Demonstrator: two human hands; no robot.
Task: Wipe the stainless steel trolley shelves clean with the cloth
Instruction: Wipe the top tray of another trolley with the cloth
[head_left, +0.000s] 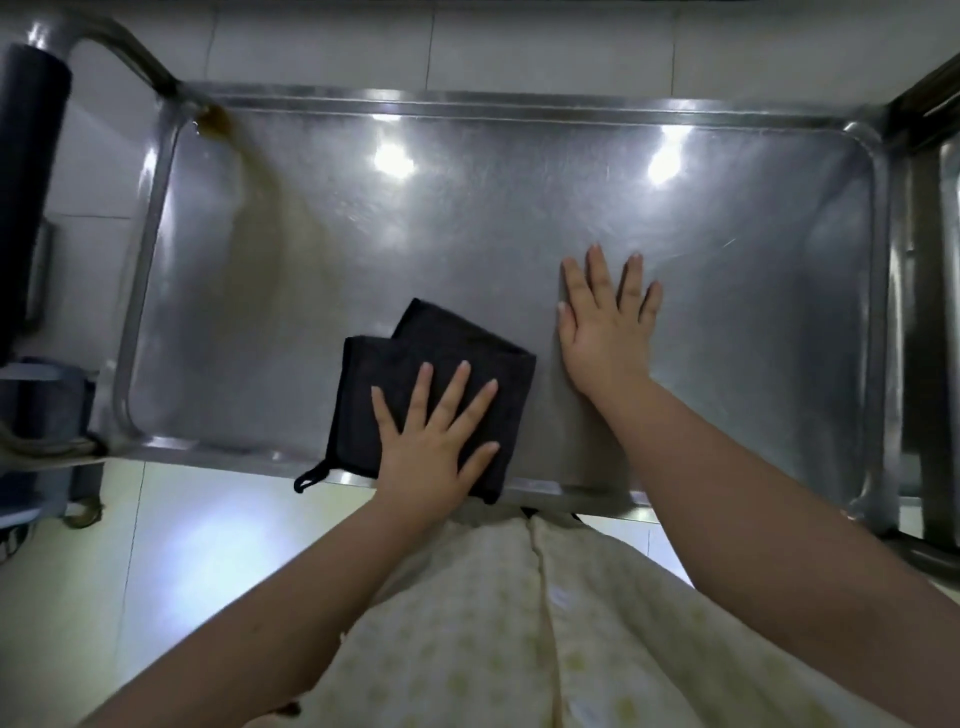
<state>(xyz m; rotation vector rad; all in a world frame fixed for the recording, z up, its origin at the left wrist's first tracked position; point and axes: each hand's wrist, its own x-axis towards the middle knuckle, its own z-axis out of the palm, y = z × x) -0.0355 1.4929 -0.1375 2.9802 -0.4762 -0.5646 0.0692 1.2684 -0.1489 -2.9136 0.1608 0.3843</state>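
My left hand (436, 431) has its fingers (457, 387) straight and fanned apart. They press flat on a black folded terry cloth (415, 348) that has a small hanging loop. Spread this way, I judge, they bear down on most of the pad for a wiping stroke. The cloth lies under those fingers at the shelf's near edge, and its loop hangs over the rim on the little-finger side.

My right hand (605, 332) lies palm down just beside the cloth, fingers (597, 270) straight and slightly apart on bare metal. It probably steadies the trolley.

Beyond all the fingertips stretches the dull, rimmed stainless steel trolley shelf (467, 234). Far past the left fingertips, in the far corner, is a brown smear (218, 124), untouched by the cloth. I can read no brand, label or writing.
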